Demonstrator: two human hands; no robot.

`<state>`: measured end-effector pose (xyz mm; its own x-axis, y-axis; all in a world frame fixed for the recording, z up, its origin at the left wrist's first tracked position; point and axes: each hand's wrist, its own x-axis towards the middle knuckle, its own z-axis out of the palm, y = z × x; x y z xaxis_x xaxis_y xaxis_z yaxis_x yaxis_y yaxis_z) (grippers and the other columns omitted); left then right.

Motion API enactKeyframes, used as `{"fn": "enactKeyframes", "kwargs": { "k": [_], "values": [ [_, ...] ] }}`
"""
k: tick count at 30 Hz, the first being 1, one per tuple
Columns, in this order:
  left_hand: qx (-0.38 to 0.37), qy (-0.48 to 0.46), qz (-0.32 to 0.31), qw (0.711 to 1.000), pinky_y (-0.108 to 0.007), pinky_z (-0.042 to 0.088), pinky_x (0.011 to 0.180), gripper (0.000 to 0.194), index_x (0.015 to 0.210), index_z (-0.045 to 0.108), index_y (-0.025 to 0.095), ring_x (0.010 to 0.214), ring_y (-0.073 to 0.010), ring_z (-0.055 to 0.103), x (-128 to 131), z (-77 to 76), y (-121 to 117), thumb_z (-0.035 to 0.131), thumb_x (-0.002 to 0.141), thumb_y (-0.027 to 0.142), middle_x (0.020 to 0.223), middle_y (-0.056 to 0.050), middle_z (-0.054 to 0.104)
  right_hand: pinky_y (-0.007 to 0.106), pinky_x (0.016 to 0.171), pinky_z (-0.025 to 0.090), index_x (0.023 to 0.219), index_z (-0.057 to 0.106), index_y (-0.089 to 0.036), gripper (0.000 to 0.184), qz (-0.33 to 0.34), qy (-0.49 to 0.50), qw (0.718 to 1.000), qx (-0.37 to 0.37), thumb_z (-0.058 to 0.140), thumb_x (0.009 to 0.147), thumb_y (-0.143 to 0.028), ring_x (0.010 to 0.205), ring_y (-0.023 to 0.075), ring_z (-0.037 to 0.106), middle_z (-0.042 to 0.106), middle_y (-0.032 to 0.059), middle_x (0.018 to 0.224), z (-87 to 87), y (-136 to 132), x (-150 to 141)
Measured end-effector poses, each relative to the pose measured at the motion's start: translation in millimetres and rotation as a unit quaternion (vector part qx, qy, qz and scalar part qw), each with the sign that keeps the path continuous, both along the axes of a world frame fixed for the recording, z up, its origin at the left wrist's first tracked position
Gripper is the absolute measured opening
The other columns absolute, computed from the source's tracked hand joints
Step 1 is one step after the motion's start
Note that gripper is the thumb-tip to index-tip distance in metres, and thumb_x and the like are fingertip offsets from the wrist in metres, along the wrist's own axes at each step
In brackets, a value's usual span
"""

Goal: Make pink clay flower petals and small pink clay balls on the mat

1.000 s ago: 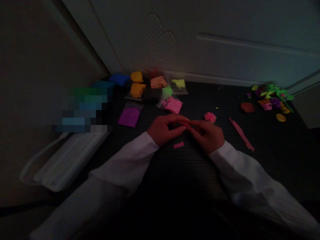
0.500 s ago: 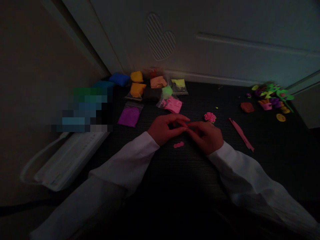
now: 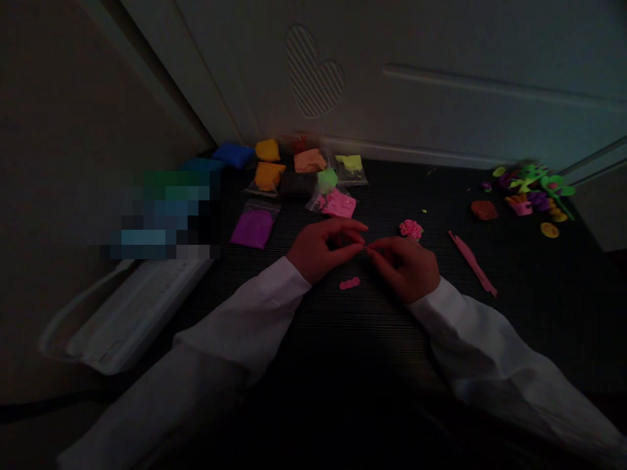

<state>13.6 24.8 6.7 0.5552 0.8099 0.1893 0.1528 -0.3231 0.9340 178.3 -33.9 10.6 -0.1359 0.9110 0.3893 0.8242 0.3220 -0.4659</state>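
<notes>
My left hand point(image 3: 318, 251) and my right hand point(image 3: 406, 264) meet fingertip to fingertip above the dark table. Each is closed in a pinch, and between them is a tiny piece of pink clay point(image 3: 367, 247), mostly covered by the fingers. Just below the left fingertips lies a short row of flat pink clay discs point(image 3: 349, 284), overlapping one another. Behind my right hand sits a pink clay flower point(image 3: 411, 229) with green at its edge. To the right of that hand, a long pink stick-like tool point(image 3: 473, 264) lies at a slant.
Bags of coloured clay, among them a purple one point(image 3: 253, 227) and a pink one point(image 3: 339, 203), are along the back left. A white power strip point(image 3: 137, 313) lies at left. Finished clay pieces point(image 3: 533, 189) and a reddish-brown lump point(image 3: 483, 209) sit at far right.
The fingertips of my two hands have drawn very slightly apart, with the pinches kept. The discs, flower and bags stay in place.
</notes>
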Motion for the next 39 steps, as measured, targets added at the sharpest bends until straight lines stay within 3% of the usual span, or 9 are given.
{"fn": "enactKeyframes", "kwargs": {
  "k": [3, 10, 21, 34, 39],
  "values": [
    [-0.031, -0.020, 0.024, 0.999, -0.023, 0.045, 0.063, 0.032, 0.100, 0.052, 0.015, 0.070, -0.0112, 0.058, 0.5, 1.5, -0.7, 0.054, 0.069, 0.024, 0.076, -0.003, 0.063, 0.025, 0.059, 0.034, 0.081, 0.060, -0.019, 0.016, -0.016, -0.033, 0.999, 0.036, 0.049, 0.075, -0.030, 0.055, 0.0108, 0.048, 0.054, -0.0011, 0.056, 0.9, 0.0, 1.7],
    [-0.111, -0.029, -0.018, 0.993, -0.021, 0.045, 0.060, 0.032, 0.101, 0.050, 0.015, 0.067, -0.0097, 0.058, 2.9, 1.2, -4.1, 0.053, 0.070, 0.021, 0.076, -0.002, 0.063, 0.027, 0.065, 0.031, 0.083, 0.060, -0.018, 0.017, 0.016, -0.110, 0.990, 0.087, 0.047, 0.077, -0.028, 0.058, 0.0113, 0.050, 0.058, -0.0005, 0.061, -0.7, -0.5, 4.5],
    [-0.175, -0.074, -0.002, 0.982, -0.024, 0.046, 0.067, 0.038, 0.099, 0.051, 0.015, 0.071, -0.0115, 0.059, 5.0, 2.2, -4.4, 0.061, 0.063, 0.023, 0.075, -0.001, 0.062, 0.028, 0.066, 0.028, 0.088, 0.059, -0.018, 0.018, 0.036, -0.145, 0.984, 0.100, 0.046, 0.078, -0.027, 0.059, 0.0117, 0.050, 0.057, -0.0008, 0.060, 0.0, -2.3, 2.0],
    [-0.166, -0.097, 0.009, 0.981, -0.021, 0.044, 0.061, 0.036, 0.095, 0.051, 0.014, 0.063, -0.0082, 0.056, 4.7, 0.8, -1.5, 0.062, 0.062, 0.018, 0.070, 0.000, 0.059, 0.026, 0.063, 0.035, 0.095, 0.057, -0.017, 0.022, 0.017, -0.059, 0.998, 0.031, 0.044, 0.078, -0.024, 0.064, 0.0127, 0.052, 0.059, 0.0019, 0.068, 3.4, -7.0, -0.4],
    [-0.161, -0.098, 0.008, 0.982, -0.020, 0.044, 0.060, 0.035, 0.095, 0.051, 0.014, 0.062, -0.0076, 0.055, 5.1, 0.5, -1.7, 0.061, 0.062, 0.018, 0.069, 0.001, 0.058, 0.024, 0.058, 0.037, 0.093, 0.057, -0.018, 0.021, -0.004, 0.004, 1.000, 0.000, 0.046, 0.077, -0.027, 0.057, 0.0107, 0.050, 0.057, 0.0004, 0.064, 3.0, -6.4, -2.2]
  ]
}}
